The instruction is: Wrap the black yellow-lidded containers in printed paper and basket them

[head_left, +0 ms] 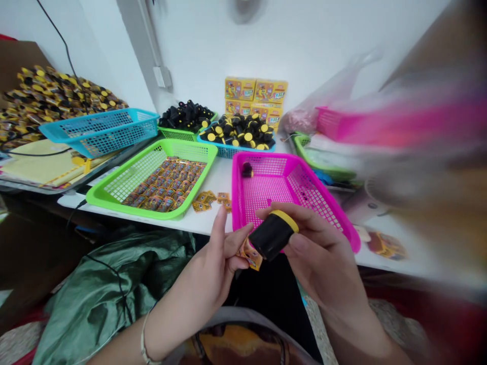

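In front of my body, my right hand (pixel 315 243) grips a small black cylinder with a yellow end (pixel 274 235), fingers around its yellow end. My left hand (pixel 216 258) pinches a printed orange wrapper (pixel 251 253) between thumb and fingers. The wrapper meets the lower left end of the cylinder; whether it is around that end or only against it, I cannot tell. Just beyond my hands lies a pink basket (pixel 262 190) with one black piece (pixel 247 170) in it. Several loose printed wrappers (pixel 205 200) lie left of this basket.
A green basket (pixel 95 195) holds rows of wrapped pieces. Behind stand a blue basket (pixel 228 151) of black-and-yellow cylinders and a green one (pixel 175 134) of black parts. Yellow boxes (pixel 256 96) stand against the wall. At left, a blue basket (pixel 99 134) stands before a heap of pieces (pixel 57 96).
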Motion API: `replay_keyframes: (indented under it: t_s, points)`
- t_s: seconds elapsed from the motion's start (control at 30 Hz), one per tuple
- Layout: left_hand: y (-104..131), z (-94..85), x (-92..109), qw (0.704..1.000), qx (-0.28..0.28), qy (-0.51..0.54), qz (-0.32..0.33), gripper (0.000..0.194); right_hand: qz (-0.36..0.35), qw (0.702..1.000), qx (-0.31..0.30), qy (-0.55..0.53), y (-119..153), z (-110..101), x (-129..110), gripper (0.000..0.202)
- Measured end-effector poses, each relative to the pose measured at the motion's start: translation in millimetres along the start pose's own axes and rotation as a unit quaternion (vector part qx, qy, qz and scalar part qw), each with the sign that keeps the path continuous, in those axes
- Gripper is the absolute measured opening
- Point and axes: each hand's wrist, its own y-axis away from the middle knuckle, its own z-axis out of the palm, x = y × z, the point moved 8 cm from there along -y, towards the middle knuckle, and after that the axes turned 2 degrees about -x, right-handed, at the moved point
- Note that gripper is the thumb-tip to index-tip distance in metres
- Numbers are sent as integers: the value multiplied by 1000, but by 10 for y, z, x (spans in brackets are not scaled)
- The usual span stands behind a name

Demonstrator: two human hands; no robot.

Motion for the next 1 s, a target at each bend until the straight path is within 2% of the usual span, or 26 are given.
replay_keyframes:
  t_s: [0.23, 0.47, 0.57, 0.7, 0.77, 0.87, 1.0]
  points:
    - [-9, 29, 24, 1000, 4, 11, 20, 100, 17, 999, 4, -51, 43, 51, 57, 26]
    - [64, -86, 78, 986, 69, 145, 43, 99, 5, 999, -12, -30, 27, 22, 78, 26]
    - [64, -94, 108, 960, 76, 270, 8, 96, -23, 999, -33, 15, 52, 8, 7, 29]
    - [13, -87, 134, 903, 98, 418, -27, 90, -57, 992, -70, 84, 101, 40, -76, 50]
    - [2, -122, 109, 892, 134, 431, -26, 92, -71, 989, -68, 107, 118, 45, -92, 58]
    - [21, -196, 57, 895, 196, 402, -11, 101, -75, 990, -62, 105, 134, 62, -67, 61]
    - [74, -314, 96, 909, 254, 329, 32, 108, -36, 997, -56, 33, 142, 104, 43, 49]
